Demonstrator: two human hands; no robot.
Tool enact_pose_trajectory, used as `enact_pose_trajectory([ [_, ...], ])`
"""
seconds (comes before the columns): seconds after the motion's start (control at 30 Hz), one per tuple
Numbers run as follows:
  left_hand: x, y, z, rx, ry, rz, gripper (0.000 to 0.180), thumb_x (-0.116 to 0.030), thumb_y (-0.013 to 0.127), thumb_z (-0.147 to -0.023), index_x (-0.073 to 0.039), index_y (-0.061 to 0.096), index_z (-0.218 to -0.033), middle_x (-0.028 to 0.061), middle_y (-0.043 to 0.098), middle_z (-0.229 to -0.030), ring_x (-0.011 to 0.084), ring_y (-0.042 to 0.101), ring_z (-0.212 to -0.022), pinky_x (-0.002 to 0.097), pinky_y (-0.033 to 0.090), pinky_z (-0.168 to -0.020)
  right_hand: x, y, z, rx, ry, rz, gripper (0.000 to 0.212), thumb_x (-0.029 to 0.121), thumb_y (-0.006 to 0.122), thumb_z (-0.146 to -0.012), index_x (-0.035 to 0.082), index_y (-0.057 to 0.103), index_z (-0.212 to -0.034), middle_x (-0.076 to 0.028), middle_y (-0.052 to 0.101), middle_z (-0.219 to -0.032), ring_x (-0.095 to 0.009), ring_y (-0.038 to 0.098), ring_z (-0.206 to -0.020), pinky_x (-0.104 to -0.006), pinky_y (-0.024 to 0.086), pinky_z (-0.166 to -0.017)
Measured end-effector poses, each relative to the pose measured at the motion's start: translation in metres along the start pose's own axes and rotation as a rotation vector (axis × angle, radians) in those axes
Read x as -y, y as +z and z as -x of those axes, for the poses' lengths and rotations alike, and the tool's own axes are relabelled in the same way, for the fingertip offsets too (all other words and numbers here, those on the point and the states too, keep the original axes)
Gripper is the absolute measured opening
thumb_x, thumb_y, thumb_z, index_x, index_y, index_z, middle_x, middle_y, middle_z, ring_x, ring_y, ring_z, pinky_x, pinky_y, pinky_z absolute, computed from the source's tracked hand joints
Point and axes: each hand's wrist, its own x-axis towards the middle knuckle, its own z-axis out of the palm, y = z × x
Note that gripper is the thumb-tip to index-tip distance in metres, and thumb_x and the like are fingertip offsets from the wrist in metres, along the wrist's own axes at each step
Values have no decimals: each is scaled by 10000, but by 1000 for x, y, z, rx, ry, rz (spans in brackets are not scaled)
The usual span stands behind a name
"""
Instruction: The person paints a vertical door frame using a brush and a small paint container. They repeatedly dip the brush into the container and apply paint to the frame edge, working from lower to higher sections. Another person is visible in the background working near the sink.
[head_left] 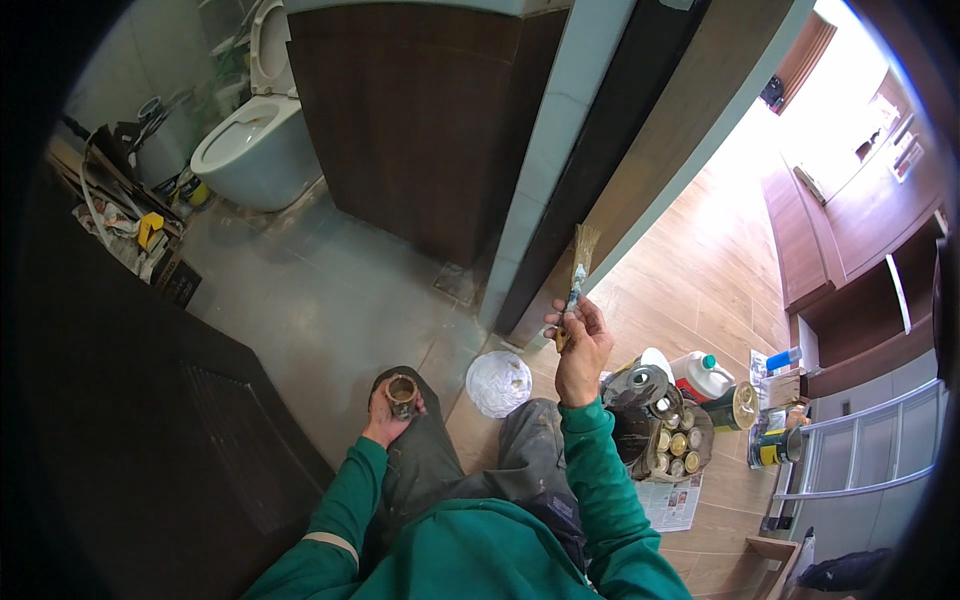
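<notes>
My right hand [582,345] is closed on a paintbrush [579,270] with pale bristles and a wrapped, paint-stained handle. Its bristles point upward against or just in front of the door frame [640,170]; contact cannot be made out. Over my left knee, my left hand [392,412] grips a small jar [402,391] with a brown-stained rim, its mouth facing up. What is inside the jar is too dark to tell. Between my legs on the floor lies a round white lid-like disc [499,384] with a small stain.
Right of me stand paint cans [640,385], a box of small jars [680,445] and a white jug with a green cap [704,375]. Newspaper [670,503] lies below them. A dark door [200,420] is at left; a toilet [262,150] stands farther back.
</notes>
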Motion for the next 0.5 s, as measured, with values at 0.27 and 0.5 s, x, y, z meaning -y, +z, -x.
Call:
enact_pose_trajectory([
  [0.27,0,-3,-3,-2,15,-21,476,-425,368,-1006,-31,625,-933,175,625,-808,312,581,-743,452,483,-708,-50,-25,-3,-29,66,64,352,-17,524,-949,-78,512,-1295,-171,661,-1081,-215,677,-822,-310,553,-656],
  [0.5,-1,5,0,-22,-15,2,454,-410,378,-1007,-42,627,-915,166,626,-798,309,587,-740,452,490,-695,-29,-46,58,18,100,137,420,11,535,-977,-63,467,-1384,-173,668,-1084,-192,663,-785,-289,531,-637],
])
